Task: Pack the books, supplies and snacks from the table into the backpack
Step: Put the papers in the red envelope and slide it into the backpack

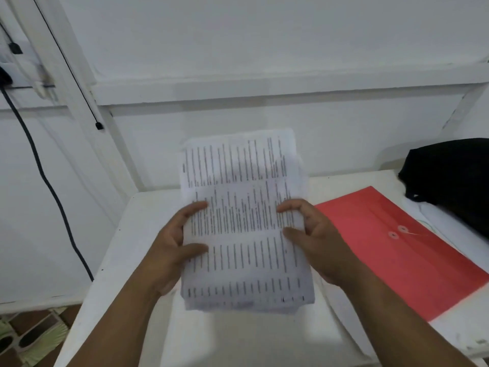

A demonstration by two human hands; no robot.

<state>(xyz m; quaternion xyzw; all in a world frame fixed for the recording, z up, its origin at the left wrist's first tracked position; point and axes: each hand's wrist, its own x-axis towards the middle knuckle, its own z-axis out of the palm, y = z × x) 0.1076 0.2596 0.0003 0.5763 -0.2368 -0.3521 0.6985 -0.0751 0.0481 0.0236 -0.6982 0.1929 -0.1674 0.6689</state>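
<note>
Head view: printed sheets (243, 221) illegibly blurred

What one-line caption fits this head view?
Both hands, left hand and right hand, grip a stack of printed papers above the white table, beside a red envelope folder.

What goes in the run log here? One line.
hands: left and right grip paper stack | stack: above table | folder: on table | backpack: far right

The stack of printed sheets (246, 223) is thin matt white paper. The red envelope folder (391, 250) at three o'clock looks smooth with a slight sheen. The backpack (449, 176) is matt black cloth. The bench (127, 260) is smooth, painted white.
</note>
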